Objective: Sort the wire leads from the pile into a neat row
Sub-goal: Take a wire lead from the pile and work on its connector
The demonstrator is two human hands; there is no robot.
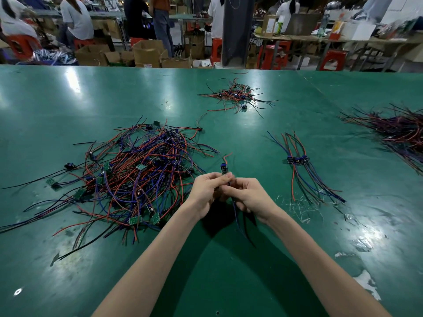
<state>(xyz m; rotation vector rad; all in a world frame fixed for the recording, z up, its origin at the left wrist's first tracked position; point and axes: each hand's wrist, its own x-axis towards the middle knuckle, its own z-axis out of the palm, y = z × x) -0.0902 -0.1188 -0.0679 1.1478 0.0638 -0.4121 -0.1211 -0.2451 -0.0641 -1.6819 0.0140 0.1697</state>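
A big tangled pile of wire leads [137,177], red, blue and black with small green circuit boards, lies on the green table [229,271] to the left. Both hands meet just right of it. My left hand [206,193] and my right hand [247,197] together pinch one wire lead [224,169]; its small board sticks up above the fingers and its blue and black wires hang down below the right hand. To the right lies a short row of sorted leads [299,161], side by side with boards lined up.
A smaller pile of leads [238,94] sits at the far middle of the table, and a larger heap [398,131] at the right edge. Scraps of tape mark the table at the right. Beyond the far edge are people, cardboard boxes and red stools.
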